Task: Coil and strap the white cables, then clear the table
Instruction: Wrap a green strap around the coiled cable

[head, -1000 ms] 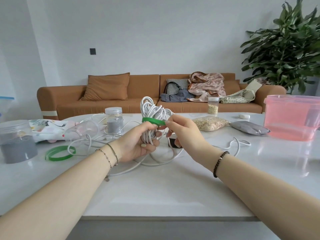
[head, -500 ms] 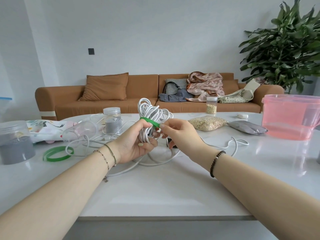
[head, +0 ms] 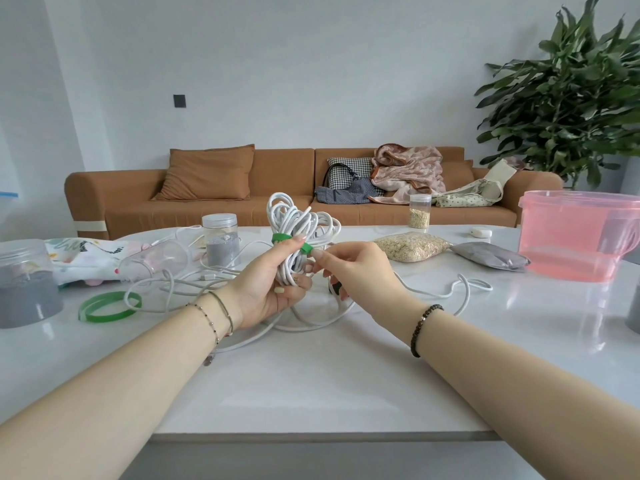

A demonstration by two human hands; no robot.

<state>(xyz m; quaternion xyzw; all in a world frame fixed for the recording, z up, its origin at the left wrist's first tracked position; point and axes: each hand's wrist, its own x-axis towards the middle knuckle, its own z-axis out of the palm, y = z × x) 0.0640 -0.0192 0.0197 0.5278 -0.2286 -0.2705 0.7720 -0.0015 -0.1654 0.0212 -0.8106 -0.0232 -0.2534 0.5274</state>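
Left fingers point(head: 281, 290): curled round the lower part of the white cable bundle point(head: 297, 216), gripping it upright over the table point(head: 311, 382); thumb laid across the green strap point(head: 280, 237).
Right fingers point(head: 318, 254): thumb and forefinger pinched on the strap's free end, tight against the bundle's right side; other fingers loosely curled beneath.
Hands: left hand point(head: 263, 292) under and behind the bundle, right hand point(head: 358, 271) just beside it, fingertips nearly meeting.
Strap: wound round the bundle's waist, green showing in two patches either side of the left thumb; cannot tell whether the end is fastened.
Change: a second ago, a longer green length stretched clear from bundle to right fingertips; now drawn in close, with the left thumb over its middle.
Meaning: likely the strap being cinched and pressed shut, so this bundle looks nearly finished.
Loose cable point(head: 465, 289): more white cable trailing on the table beneath and right of the hands, plus a tangle to the left; not yet coiled.
Spare strap point(head: 104, 308): second green band lying as a ring on the table, well left of the hands; probably for the next coil.
Clutter: jar of grey powder point(head: 221, 249), bag of oats point(head: 412, 245), grey pouch point(head: 491, 256) and pink tub point(head: 571, 237) standing farther back; clearing not begun.
Risk: easing the left grip before the strap holds could let the coils spring apart.
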